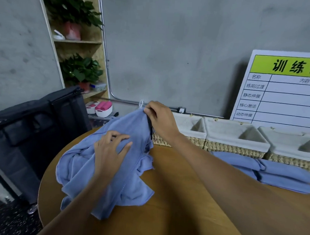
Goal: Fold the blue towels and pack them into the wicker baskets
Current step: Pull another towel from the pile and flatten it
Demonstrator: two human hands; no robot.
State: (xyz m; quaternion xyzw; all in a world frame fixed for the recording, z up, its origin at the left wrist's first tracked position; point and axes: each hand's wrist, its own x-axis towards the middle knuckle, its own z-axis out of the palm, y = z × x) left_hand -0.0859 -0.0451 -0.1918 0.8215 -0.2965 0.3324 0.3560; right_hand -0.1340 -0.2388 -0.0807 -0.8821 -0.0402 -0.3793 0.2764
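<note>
A crumpled heap of blue towels (101,175) lies on the left part of the round wooden table (172,208). My right hand (159,119) pinches the top edge of one towel and holds it raised above the heap. My left hand (111,147) lies on the lifted towel's front with its fingers spread and slightly bent. Folded blue towels (277,174) lie at the right, in front of the baskets. Three wicker baskets with white liners stand in a row along the table's far edge: left (185,131), middle (235,139), right (296,150).
A whiteboard with a green header (285,88) leans on the grey wall behind the baskets. A dark fabric case (29,128) stands left of the table. A wooden shelf with potted plants (77,41) rises at the back left, with white tubs of pink rolls (100,108) below.
</note>
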